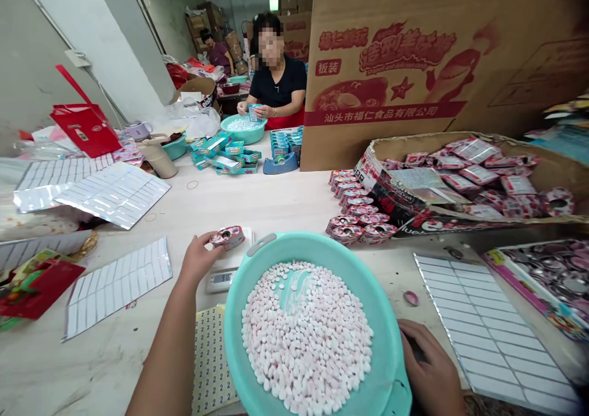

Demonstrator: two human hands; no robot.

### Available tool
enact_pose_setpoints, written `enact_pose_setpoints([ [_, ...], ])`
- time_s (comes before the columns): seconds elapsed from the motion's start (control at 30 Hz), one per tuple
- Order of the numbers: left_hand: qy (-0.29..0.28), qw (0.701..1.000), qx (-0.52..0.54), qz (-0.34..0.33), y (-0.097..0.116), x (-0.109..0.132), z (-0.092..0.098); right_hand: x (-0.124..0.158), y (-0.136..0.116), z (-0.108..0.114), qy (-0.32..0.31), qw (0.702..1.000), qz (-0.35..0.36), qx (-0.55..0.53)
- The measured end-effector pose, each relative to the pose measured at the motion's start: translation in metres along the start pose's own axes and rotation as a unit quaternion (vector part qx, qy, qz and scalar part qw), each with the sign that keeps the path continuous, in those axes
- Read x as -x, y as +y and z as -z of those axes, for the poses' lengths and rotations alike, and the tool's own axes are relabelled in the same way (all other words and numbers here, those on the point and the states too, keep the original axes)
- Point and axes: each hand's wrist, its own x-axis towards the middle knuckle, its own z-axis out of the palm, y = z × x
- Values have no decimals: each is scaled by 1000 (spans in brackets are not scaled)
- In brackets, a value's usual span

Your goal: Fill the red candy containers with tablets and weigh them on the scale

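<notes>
My left hand point(199, 258) pinches a small red-and-white patterned box point(227, 237) with a round hole in its top. The box is over the pan of a white digital scale point(223, 281); whether its weight rests there I cannot tell. In front of me stands a turquoise basin point(384, 318), holding many small pale pink tablets point(313, 348). A bare streak shows in the basin's floor near its far side. Curled against the basin's right side is my right hand point(432, 367), its fingertips partly hidden by the rim. A sheet of number stickers point(209, 361) lies left of the basin.
Similar patterned boxes point(361, 210) stand in rows beside an open carton point(391, 201) full of more. Label sheets point(492, 324) lie at both sides. A tray of round lids point(552, 275) is far right. Across the table, a person point(278, 84) works at another basin point(251, 135).
</notes>
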Motion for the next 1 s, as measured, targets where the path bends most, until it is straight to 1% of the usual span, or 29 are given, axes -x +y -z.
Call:
enact_pose_setpoints([
  [0.07,63,997,-17,-27,15,11,2,0,-3,1,0,1000,0,-2],
  [0.1,99,993,-30,-56,24,18,6,1,-4,1,1,1000,1,-2],
  [0.17,160,974,-65,-144,45,36,16,1,-4,0,2,1000,5,-2],
  [0.2,182,961,-80,-193,57,46,20,1,-4,0,4,1000,9,-3],
  [0.23,186,948,-92,-241,68,56,23,1,-3,0,7,1000,14,-4],
  [0.3,172,926,-103,-320,89,75,23,2,-2,-1,9,1000,25,-11],
  [0.37,111,910,-127,-380,103,91,15,2,-1,-1,9,999,34,-19],
  [0.43,34,891,-152,-426,111,102,4,3,0,-2,12,999,40,-26],
  [0.47,7,883,-157,-442,112,106,-2,4,1,-3,12,999,41,-27],
  [0.5,-9,876,-157,-455,112,109,-7,5,2,-3,13,999,42,-28],
  [0.57,-6,874,-148,-463,109,115,-14,6,4,-4,16,998,43,-31],
  [0.63,4,878,-146,-456,105,120,-18,7,5,-5,18,998,42,-35],
  [0.77,27,895,-129,-427,97,131,-17,9,6,-4,16,998,39,-43],
  [0.87,65,924,-82,-367,94,138,-9,8,5,-4,14,998,41,-45],
  [1.0,123,960,-59,-245,87,133,10,7,4,-3,15,998,42,-38],
])
